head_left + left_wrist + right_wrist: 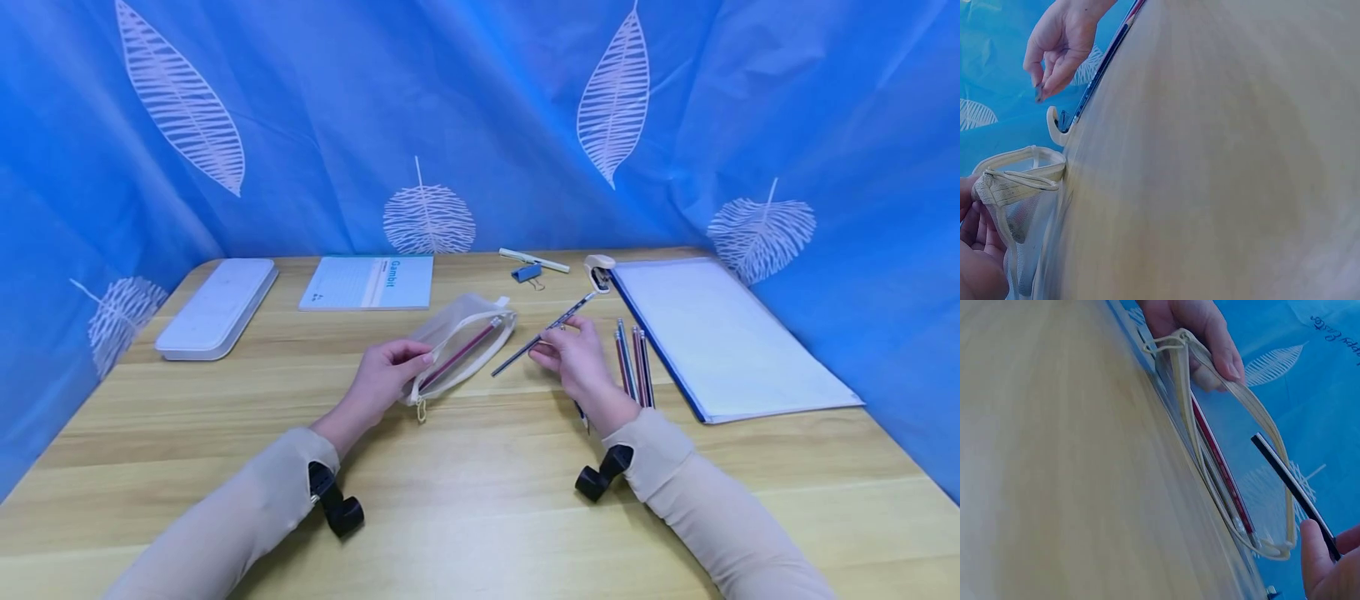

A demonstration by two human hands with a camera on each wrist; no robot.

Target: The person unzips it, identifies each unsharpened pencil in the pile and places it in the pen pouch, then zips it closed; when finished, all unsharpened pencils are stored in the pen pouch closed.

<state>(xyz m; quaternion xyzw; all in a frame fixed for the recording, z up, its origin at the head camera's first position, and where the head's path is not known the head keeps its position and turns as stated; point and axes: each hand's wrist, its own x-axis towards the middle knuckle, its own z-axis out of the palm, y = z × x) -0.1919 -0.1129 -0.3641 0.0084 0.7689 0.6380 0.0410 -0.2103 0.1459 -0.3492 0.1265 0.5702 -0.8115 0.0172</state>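
Note:
A white mesh zip pouch [453, 321] lies with its mouth spread toward the right, and a dark red pencil [461, 354] is inside it. My left hand [386, 375] pinches the near edge of the pouch's opening, close to the zip pull. Between thumb and fingers my right hand [573, 354] holds a dark patterned pencil [517, 357], slanted, just right of the pouch mouth. In the right wrist view that pencil [1288, 478] points at the opening. Several more pencils [636, 367] lie beside the right wrist, partly hidden by it.
To the right is a clipboard with white paper [735, 333], a cream stapler [599, 271] at its corner. Behind the pouch lie a blue binder clip [527, 272] and a pale green pen [534, 260]. A notebook [367, 283] and a white case [217, 308] lie left.

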